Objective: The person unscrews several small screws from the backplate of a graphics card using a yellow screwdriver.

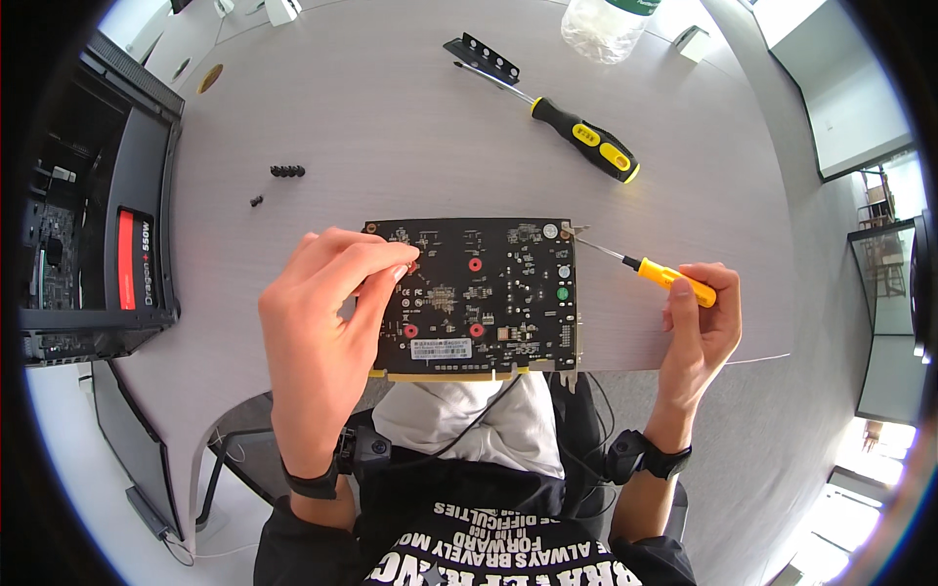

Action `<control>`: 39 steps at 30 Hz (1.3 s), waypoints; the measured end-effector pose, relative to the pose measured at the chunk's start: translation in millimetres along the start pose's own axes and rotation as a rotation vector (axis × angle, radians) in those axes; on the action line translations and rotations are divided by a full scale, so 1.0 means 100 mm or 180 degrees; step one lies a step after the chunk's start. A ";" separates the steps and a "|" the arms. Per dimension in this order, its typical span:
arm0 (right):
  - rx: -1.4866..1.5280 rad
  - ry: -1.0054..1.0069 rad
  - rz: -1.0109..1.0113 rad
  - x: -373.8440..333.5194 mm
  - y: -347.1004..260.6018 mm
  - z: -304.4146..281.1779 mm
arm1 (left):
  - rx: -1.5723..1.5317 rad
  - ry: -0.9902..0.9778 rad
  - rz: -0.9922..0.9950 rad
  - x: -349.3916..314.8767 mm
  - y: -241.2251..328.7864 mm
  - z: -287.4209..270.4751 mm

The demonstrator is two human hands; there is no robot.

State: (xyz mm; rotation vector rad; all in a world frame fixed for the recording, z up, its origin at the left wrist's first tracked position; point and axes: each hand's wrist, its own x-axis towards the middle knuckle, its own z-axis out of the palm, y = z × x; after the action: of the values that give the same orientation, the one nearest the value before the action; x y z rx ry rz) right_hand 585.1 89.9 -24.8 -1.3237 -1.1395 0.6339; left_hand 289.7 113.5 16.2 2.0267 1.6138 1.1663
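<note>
A black graphics card [445, 303] lies back side up at the table's front edge, with red washers round its screw holes and a gold edge connector toward me. My left hand [337, 308] comes over its left side, thumb and forefinger pinched at the upper left red washer. Whatever is between those fingertips is too small to make out. My right hand [705, 317] grips a small screwdriver [676, 283] by its yellow handle, right of the card. Its thin shaft points left, the tip by the metal bracket at the card's upper right corner.
A larger black and yellow screwdriver [586, 142] lies farther back, its tip by a black perforated bracket [484, 59]. Small black screws [287, 171] sit at the left. An open computer case [98, 205] stands at the left edge, and a clear plastic bottle [601, 29] at the back.
</note>
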 end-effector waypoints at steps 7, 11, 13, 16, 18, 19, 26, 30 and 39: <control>0.0010 -0.0006 0.0010 0.00 0.00 0.02 | 0.0205 -0.0070 -0.0125 -0.01 0.05 0.01; 0.0026 -0.0005 -0.0016 0.00 0.00 0.01 | 0.0397 -0.0113 0.0226 0.01 0.01 -0.01; 0.0027 0.0006 -0.0019 0.00 0.02 0.02 | 0.0352 -0.0173 0.0248 0.02 -0.01 -0.01; 0.0004 0.0015 -0.0018 0.00 0.02 0.01 | 0.0296 -0.0180 0.0210 0.03 -0.01 -0.01; 0.0013 0.0022 -0.0020 0.00 0.02 0.01 | 0.0290 -0.0189 0.0203 0.02 -0.01 -0.03; 0.0028 0.0024 -0.0022 0.00 0.02 0.01 | 0.0292 -0.0196 0.0193 0.02 -0.01 -0.04; 0.0035 0.0044 -0.0010 0.02 0.00 0.01 | 0.0246 -0.0109 0.0161 0.02 0.01 -0.05; 0.0240 0.0118 0.0000 0.01 -0.01 -0.01 | -0.0157 -0.0055 -0.0011 -0.08 -0.03 -0.01; 0.0267 0.0209 -0.0523 0.10 -0.46 -0.06 | -0.0890 0.0697 0.0130 -0.26 -0.22 0.20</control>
State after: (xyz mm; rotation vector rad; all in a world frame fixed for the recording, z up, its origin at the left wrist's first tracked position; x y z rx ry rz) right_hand 583.1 87.3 22.2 -1.1583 -1.1428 0.5088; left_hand 288.7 102.0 -21.2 1.8136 1.4110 1.5785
